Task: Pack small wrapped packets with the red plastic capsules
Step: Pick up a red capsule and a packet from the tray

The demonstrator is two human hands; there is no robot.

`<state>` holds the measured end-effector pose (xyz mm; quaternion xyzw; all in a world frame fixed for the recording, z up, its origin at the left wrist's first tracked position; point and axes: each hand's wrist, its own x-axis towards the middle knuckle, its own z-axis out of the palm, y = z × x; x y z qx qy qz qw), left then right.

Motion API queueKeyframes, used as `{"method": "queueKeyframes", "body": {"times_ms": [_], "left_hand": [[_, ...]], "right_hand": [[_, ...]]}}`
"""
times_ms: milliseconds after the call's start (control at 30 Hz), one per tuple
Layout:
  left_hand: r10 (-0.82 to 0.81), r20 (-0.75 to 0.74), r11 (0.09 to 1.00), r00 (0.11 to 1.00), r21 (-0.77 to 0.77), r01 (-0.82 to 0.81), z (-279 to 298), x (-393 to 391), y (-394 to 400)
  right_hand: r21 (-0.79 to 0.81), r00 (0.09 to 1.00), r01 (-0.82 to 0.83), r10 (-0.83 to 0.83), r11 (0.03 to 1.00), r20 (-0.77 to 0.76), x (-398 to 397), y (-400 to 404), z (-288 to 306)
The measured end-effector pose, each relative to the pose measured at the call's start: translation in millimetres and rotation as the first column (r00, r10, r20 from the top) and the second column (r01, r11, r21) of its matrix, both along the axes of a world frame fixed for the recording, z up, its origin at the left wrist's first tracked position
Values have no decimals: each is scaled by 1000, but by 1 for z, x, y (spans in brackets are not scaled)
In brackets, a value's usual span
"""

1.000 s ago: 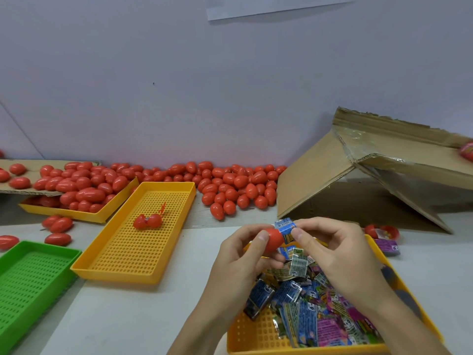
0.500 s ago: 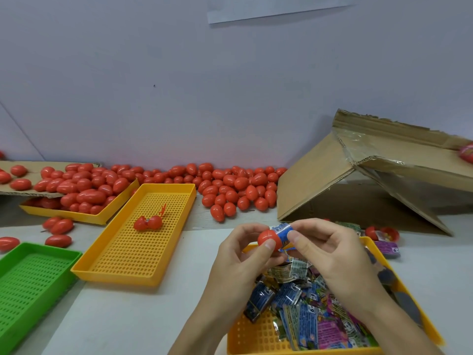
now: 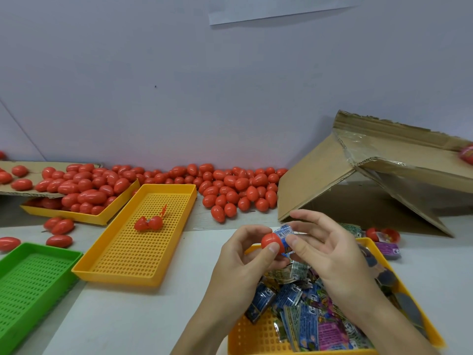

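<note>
My left hand (image 3: 243, 254) grips a red capsule half (image 3: 271, 242) between thumb and fingers. A blue wrapped packet (image 3: 283, 231) sticks out of the capsule's open side, and my right hand (image 3: 322, 249) pinches that packet with thumb and forefinger. Both hands hover over the near yellow tray (image 3: 256, 336), which holds several blue, pink and green wrapped packets (image 3: 307, 313). A large heap of closed red capsules (image 3: 230, 185) lies along the wall.
An empty-looking yellow tray (image 3: 133, 252) holds one open red capsule (image 3: 149, 223). A green tray (image 3: 28, 285) sits at the left, another yellow tray (image 3: 84, 219) of capsules behind it. A cardboard box (image 3: 378, 180) lies on its side at the right, with loose capsule halves (image 3: 384, 234) and a purple packet (image 3: 387, 250).
The capsule half has turned so its rounded end faces me, and the blue packet sits deeper in it. Both hands stay close together above the near tray.
</note>
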<state>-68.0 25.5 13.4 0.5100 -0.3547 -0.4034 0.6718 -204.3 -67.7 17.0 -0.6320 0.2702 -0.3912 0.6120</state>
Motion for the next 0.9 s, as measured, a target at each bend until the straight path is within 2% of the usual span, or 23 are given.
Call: {"method": "queueKeyframes", "body": {"times_ms": [167,367,900], "left_hand": [[-4,32,1000,999,2,4,2,0,1],[-5,80,1000,997,4,4,3,0,1],[7,173,999,985,31,-13,6,-1,4]], "right_hand": [[55,998,-63,64,996,-5,-1,-3,-2],[36,1000,-27,27,999,17,-1,-4,-2],[26,997,-73,73,997,-3,-4,-6,-1]]}}
